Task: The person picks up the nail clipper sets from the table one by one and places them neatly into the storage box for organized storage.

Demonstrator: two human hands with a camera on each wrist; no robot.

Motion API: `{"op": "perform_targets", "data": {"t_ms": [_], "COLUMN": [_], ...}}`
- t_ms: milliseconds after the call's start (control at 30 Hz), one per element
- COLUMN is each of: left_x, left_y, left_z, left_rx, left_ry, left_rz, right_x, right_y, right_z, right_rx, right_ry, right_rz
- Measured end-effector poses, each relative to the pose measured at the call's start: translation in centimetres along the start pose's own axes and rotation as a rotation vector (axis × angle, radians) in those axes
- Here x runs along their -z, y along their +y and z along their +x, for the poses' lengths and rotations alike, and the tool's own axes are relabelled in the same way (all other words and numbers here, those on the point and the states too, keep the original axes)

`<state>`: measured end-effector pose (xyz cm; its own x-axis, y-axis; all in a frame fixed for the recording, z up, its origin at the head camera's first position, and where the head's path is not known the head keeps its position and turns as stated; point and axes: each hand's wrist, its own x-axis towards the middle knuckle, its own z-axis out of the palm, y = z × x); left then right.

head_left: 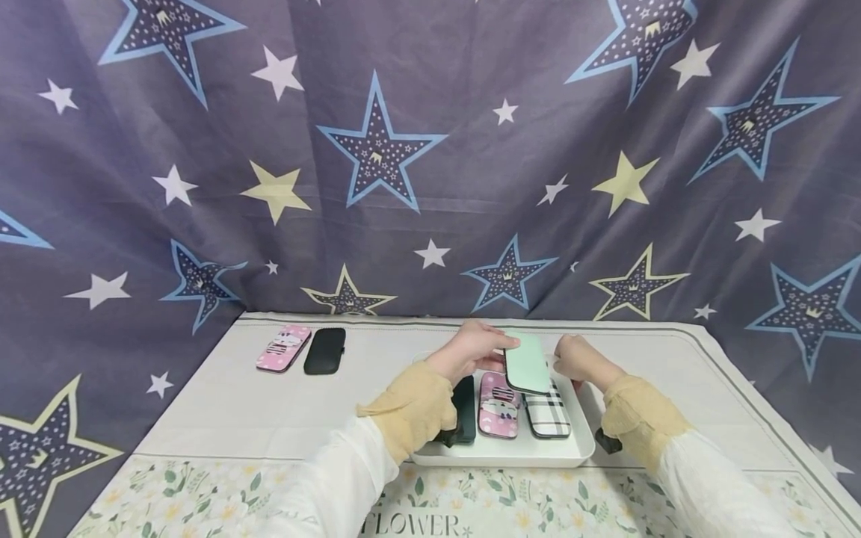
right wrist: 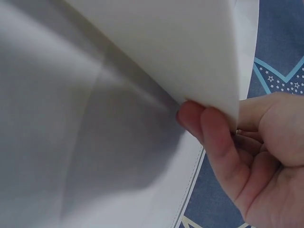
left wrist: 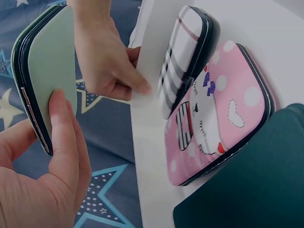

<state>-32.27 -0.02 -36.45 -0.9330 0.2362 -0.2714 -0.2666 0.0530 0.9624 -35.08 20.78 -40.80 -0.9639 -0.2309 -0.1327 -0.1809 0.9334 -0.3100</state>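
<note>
The left hand [head_left: 471, 350] pinched the green case [head_left: 527, 362] above the tray [head_left: 572, 448], while the right hand [head_left: 580, 360], fingers clamped at its two-o'clock rim, steadied it.

Both arms wear white sleeves ending in gathered mustard-yellow knit cuffs; bare hands.

Staged recording setup: star-print backdrop curtain [head_left: 430, 149] behind table [head_left: 229, 411] with floral cloth [head_left: 202, 493].
</note>
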Motion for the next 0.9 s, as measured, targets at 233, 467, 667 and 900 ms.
{"op": "perform_targets", "data": {"t_ms": [233,467,667,900], "left_x": [-1.0,-1.9,-2.8,-3.4], "left_y": [-0.8,-1.3,-1.4,-1.8], "left_z": [0.9,1.3,1.4,1.8], "left_rx": [0.01,0.059,0.083,0.134], "left_ry": [0.006,-0.002,-0.018,-0.061], "left_rz": [0.012,0.048,0.116,0.192], "right_x": [0.2,0.1,0.2,0.2], "right_y": [0.1,0.0,0.0,0.0], "right_z": [0.0,0.0,0.1,0.2], "right_rx": [0.023,0.025,0.03,0.024], "right_ry": [0.011,0.004,0.004,-0.02], "right_rz": [-0.005,0.018,0.031,0.009]}}
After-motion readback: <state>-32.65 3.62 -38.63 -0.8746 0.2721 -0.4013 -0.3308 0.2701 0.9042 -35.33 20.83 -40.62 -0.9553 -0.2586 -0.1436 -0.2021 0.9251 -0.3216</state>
